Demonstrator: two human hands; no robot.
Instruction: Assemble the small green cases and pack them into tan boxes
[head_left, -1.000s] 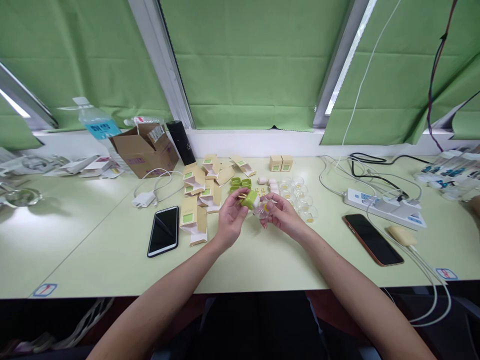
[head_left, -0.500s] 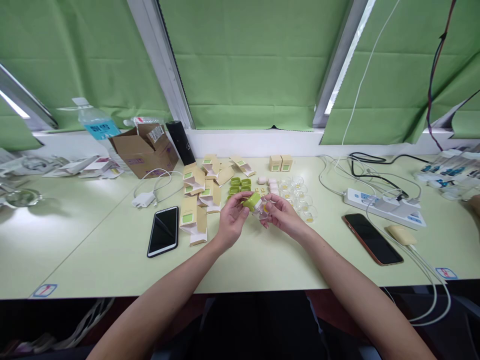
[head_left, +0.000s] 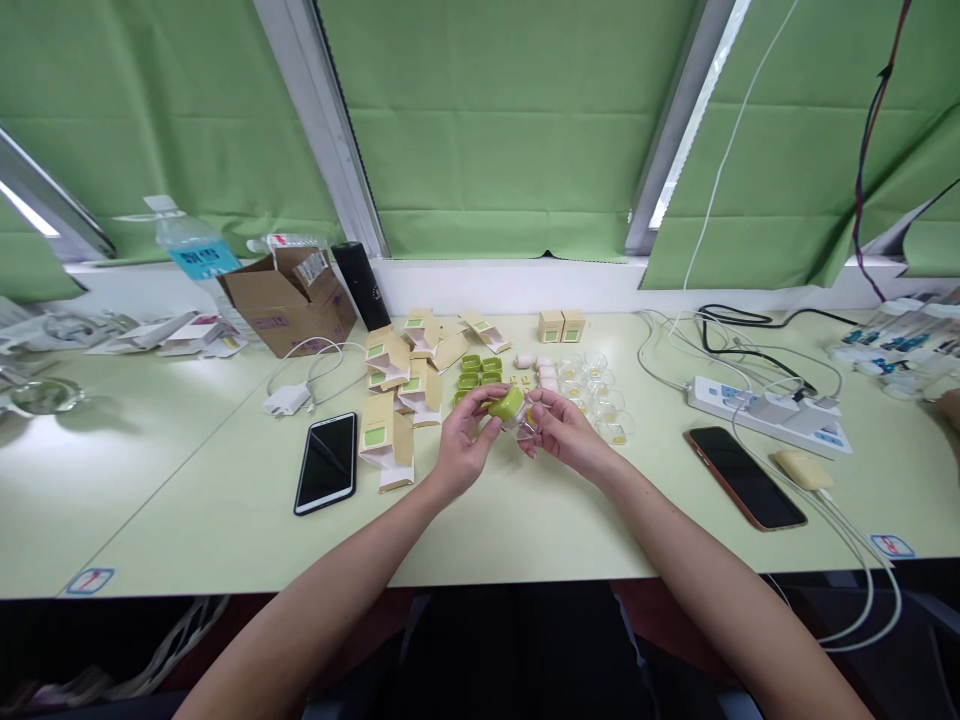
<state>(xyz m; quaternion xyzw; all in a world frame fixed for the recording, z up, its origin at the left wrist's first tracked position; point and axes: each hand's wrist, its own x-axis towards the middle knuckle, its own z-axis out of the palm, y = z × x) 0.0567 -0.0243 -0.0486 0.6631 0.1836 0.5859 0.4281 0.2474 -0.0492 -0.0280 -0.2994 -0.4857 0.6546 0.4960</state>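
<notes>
My left hand pinches a green plastic cap-like piece between thumb and fingers. A clear plastic cup-like part meets the green piece, and the fingers of my right hand are closed on it. Both are held together just above the table, partly hidden by my fingertips. Behind my left hand stand several green square pieces. Small yellowish parts and pale pink blocks lie behind the held pieces. Several clear cups with yellow centres sit beyond my right hand.
Opened small cartons are piled left of my hands, with a phone beside them. Two closed boxes stand at the back. On the right are a power strip, cables and another phone. A cardboard box stands back left.
The green piece has turned slightly in my fingers and shifted a little to the right. Both hands stay nearly in place, and the things on the table are unmoved.
</notes>
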